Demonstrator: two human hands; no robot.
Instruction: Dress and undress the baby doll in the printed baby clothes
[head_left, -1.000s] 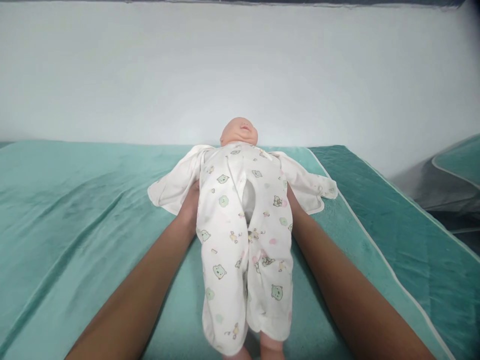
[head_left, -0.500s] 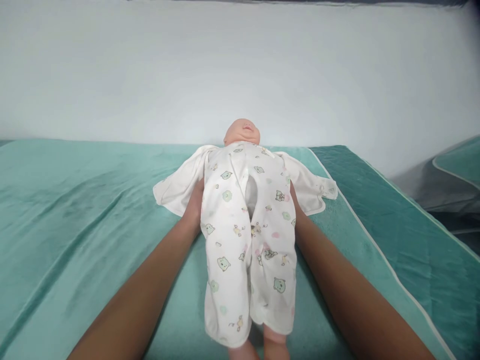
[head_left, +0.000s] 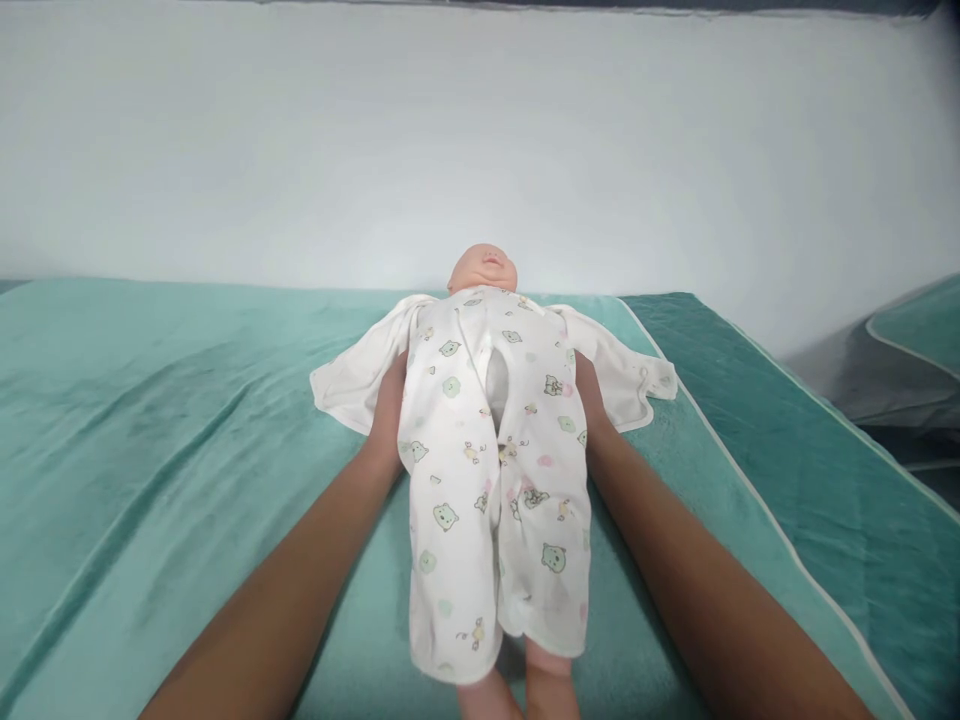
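a clothed doll [head_left: 457, 470] was seemingly being steadied, frame centre.
left hand [head_left: 389, 405] and right hand [head_left: 591, 398] flanked it, fingers hidden; i could not tell their grip. next, even support seemed needed.

A plain whitish wall [head_left: 480, 130] is standing behind the teal cloth [head_left: 150, 420]. A dark strip [head_left: 750, 6] is running along its top.

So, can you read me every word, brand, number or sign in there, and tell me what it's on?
There is no text that I can read.
Clothes on the doll: printed pictures, including green animal faces; some marks are too small to tell whether they include lettering.
Green cover: none visible.
Pale wall: none visible.
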